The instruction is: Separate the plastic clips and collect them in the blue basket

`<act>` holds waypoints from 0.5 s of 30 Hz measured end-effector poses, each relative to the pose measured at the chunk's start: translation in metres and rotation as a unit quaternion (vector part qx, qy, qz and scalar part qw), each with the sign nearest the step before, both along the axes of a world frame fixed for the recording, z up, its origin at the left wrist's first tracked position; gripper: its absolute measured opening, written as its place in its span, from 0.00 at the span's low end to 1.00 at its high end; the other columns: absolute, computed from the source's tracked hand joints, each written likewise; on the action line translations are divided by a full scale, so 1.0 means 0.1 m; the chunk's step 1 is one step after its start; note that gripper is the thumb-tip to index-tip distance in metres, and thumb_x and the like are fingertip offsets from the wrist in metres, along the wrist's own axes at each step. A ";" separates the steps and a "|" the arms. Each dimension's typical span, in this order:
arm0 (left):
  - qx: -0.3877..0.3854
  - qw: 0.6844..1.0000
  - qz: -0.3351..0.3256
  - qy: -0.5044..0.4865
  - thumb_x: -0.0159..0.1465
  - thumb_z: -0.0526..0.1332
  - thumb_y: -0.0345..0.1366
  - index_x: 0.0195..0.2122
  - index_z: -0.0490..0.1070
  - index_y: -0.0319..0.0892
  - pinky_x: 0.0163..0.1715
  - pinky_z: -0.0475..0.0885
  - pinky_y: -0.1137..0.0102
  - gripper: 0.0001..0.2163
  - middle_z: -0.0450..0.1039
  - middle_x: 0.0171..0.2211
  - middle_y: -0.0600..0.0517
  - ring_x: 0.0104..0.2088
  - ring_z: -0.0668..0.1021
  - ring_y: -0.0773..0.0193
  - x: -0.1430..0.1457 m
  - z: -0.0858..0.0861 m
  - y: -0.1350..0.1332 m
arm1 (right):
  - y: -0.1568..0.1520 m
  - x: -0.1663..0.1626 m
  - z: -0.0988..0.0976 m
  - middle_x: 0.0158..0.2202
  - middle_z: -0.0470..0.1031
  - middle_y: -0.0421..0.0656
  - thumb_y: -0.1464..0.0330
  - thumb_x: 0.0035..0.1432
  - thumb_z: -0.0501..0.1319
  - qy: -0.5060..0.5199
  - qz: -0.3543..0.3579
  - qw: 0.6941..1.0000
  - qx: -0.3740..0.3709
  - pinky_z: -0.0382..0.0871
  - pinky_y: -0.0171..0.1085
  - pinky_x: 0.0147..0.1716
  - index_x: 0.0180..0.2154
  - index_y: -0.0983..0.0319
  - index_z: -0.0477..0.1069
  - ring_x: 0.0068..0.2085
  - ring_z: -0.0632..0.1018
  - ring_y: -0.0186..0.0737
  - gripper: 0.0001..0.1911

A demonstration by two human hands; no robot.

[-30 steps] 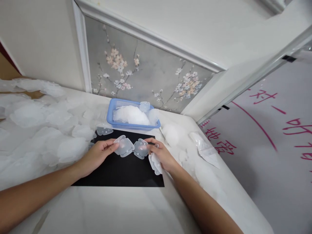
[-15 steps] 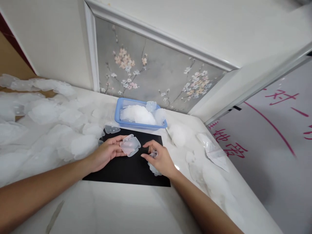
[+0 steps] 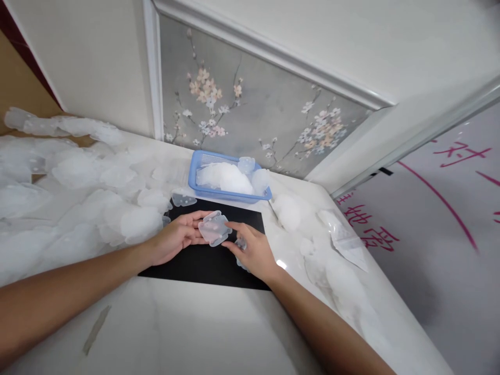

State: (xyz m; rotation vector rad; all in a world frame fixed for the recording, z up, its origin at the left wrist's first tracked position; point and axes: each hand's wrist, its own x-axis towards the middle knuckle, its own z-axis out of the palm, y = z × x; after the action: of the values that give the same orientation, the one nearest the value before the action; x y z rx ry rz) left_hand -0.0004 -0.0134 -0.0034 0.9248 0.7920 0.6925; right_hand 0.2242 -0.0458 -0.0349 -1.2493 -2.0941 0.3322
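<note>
A thin translucent plastic piece (image 3: 214,228) with a notched, scalloped outline is held above the black mat (image 3: 211,271). My left hand (image 3: 180,235) grips it at its left side, the fingers partly behind it. At the piece's right edge are the thumb and index finger of my right hand (image 3: 253,251), closed about that edge. Partly hidden behind my right hand is another translucent piece (image 3: 241,244); whether it lies on the mat or in the palm I cannot tell. A clear piece (image 3: 183,199) lies at the mat's upper left corner.
Behind the mat stands a blue plastic basket (image 3: 191,177) with several translucent pieces in it. Heaps of similar pieces (image 3: 97,208) cover the left of the white table (image 3: 128,323). More pieces (image 3: 289,211) and a clear bag (image 3: 346,239) lie to the right, beside a whiteboard (image 3: 441,250).
My right hand has moved left and its fingertips now meet the piece's right edge. The piece in my left hand has turned slightly. The camera view has shifted a little.
</note>
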 end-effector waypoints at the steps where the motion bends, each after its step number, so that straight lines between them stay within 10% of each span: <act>1: 0.001 1.000 -0.001 0.001 0.48 0.58 0.24 0.56 0.70 0.43 0.59 0.68 0.55 0.31 0.80 0.49 0.48 0.53 0.79 0.52 0.00 -0.01 0.00 | 0.00 0.00 0.00 0.32 0.75 0.42 0.60 0.62 0.62 -0.001 0.000 1.000 0.002 0.72 0.38 0.36 0.51 0.57 0.73 0.32 0.76 0.41 0.16; 15: 0.100 0.993 -0.053 0.043 0.53 0.60 0.25 0.56 0.70 0.42 0.55 0.71 0.55 0.27 0.80 0.48 0.45 0.50 0.80 0.54 0.01 -0.13 -0.02 | 0.01 0.02 0.23 0.34 0.72 0.45 0.61 0.63 0.59 0.120 -0.025 0.992 0.001 0.70 0.41 0.35 0.34 0.57 0.76 0.35 0.74 0.42 0.09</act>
State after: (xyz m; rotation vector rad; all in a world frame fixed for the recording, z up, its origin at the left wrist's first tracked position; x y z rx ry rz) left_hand 0.0003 -0.0155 -0.0162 1.1758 0.7523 0.6499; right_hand 0.2257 -0.0448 -0.0118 -1.1947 -1.8558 0.4359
